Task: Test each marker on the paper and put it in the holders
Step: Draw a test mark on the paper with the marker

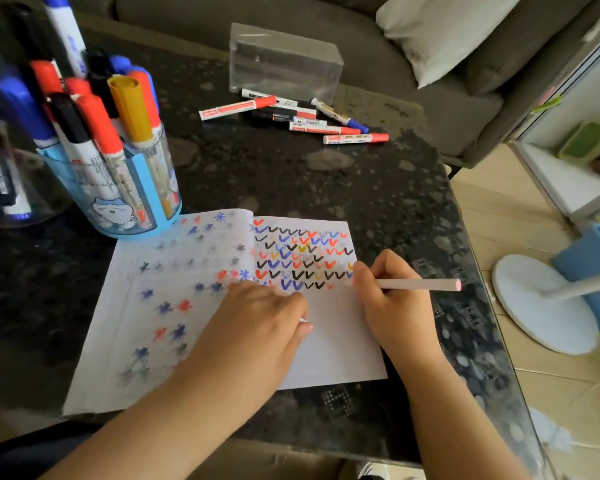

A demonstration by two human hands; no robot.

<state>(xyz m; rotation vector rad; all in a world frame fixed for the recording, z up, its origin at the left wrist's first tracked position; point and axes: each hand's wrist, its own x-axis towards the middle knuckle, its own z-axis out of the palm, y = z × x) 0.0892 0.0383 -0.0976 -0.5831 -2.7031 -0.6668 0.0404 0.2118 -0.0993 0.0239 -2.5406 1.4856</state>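
One marker in hand: a slim pale pink plastic marker [418,285], tip on the white notebook page [336,341] by the table's right edge.
Right hand [388,299]: fingers pinch it near the tip.
Left hand [267,317]: curled on the page; cap possibly inside, unclear.
Handling: light, stiff, smooth; hold the barrel low.
Holder: blue clear cup [118,202], far-left.

On the tabletop [378,188], the notebook [194,306] lies nearest, the holder [125,188] behind-left, loose markers [291,116] beyond before the box [284,60].
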